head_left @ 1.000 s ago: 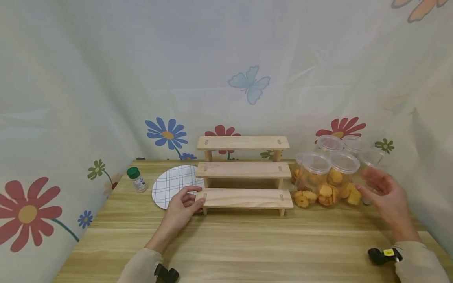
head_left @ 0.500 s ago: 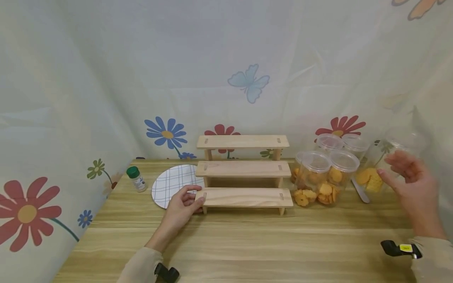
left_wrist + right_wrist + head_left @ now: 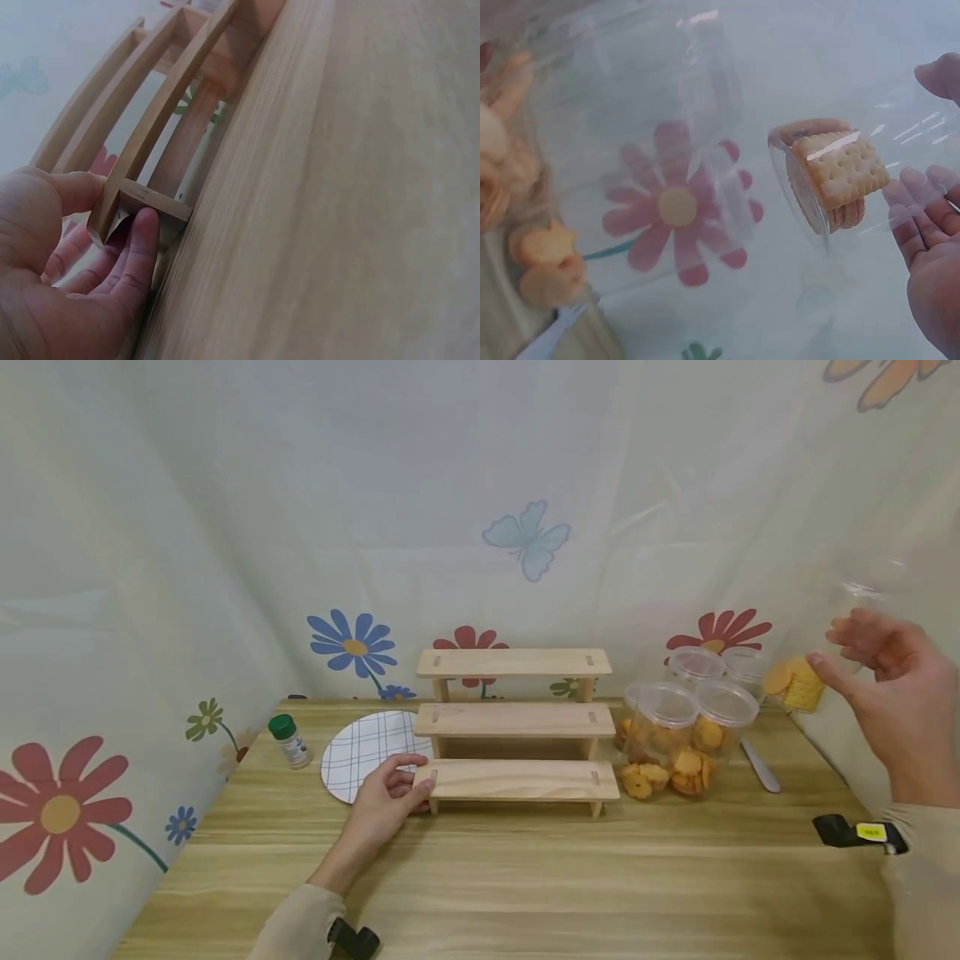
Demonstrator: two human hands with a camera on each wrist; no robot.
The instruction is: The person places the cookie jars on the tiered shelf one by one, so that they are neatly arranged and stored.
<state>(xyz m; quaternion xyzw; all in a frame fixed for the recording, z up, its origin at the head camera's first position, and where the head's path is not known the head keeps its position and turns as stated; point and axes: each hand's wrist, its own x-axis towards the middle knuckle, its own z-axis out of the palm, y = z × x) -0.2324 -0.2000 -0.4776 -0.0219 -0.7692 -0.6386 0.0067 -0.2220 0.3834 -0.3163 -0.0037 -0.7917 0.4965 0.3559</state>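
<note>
My left hand (image 3: pixel 381 797) grips the left end of the lowest step of a three-tier wooden rack (image 3: pixel 517 777). In the left wrist view, the thumb of that hand (image 3: pixel 82 292) lies on the board's outer side and fingers reach beneath it by the support. At the far right, my right hand (image 3: pixel 903 693) holds a clear plastic jar (image 3: pixel 862 597) raised above the table. Crackers (image 3: pixel 798 685) lie at the jar's bottom; the right wrist view shows square and round crackers (image 3: pixel 836 172) through its wall. The jar tilts, and its top is faint against the curtain.
Several lidded clear jars (image 3: pixel 667 714) of biscuits cluster right of the rack. A flat grey handle (image 3: pixel 761 767) lies beside them. At left are a round checked plate or mat (image 3: pixel 367 752) and a green-capped shaker bottle (image 3: pixel 291 742). A flowered curtain (image 3: pixel 525 468) encloses the table.
My right hand has lifted the cracker jar away from the other jars, up and to the right, uncovering the grey handle. My left hand stays on the rack.
</note>
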